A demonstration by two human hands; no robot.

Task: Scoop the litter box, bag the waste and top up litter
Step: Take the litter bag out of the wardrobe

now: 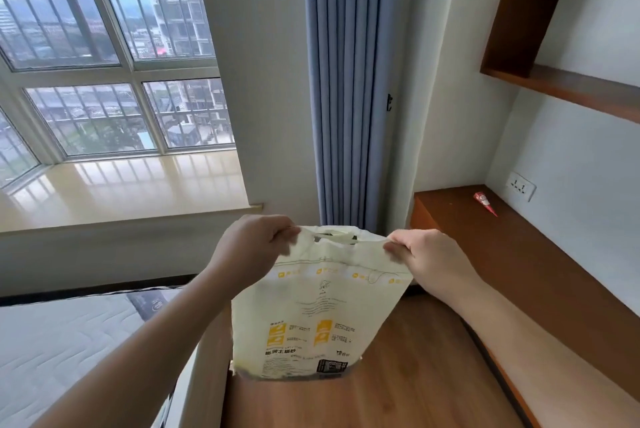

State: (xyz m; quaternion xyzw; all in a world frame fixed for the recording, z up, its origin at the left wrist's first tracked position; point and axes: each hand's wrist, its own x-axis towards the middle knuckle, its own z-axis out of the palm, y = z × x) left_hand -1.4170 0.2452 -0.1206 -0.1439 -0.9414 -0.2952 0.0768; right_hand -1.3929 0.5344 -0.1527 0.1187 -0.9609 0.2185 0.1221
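Head view: I see the left hand (252,247) and right hand (427,259) each pinching a top corner of the litter bag (311,309), which hangs between and below them over the wooden floor (415,375). To open it well, I judge, pull the corners apart evenly, keeping the bag upright. Contents hidden; the lower part looks filled. No litter box in view.

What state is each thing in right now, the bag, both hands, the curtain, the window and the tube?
Litter bag: held upright in the air by its top corners.
Left hand: pinches the bag's top left corner.
Right hand: pinches the top right corner.
Curtain: drawn aside, bunched.
Window: looks closed.
Red tube: lying on the desk.
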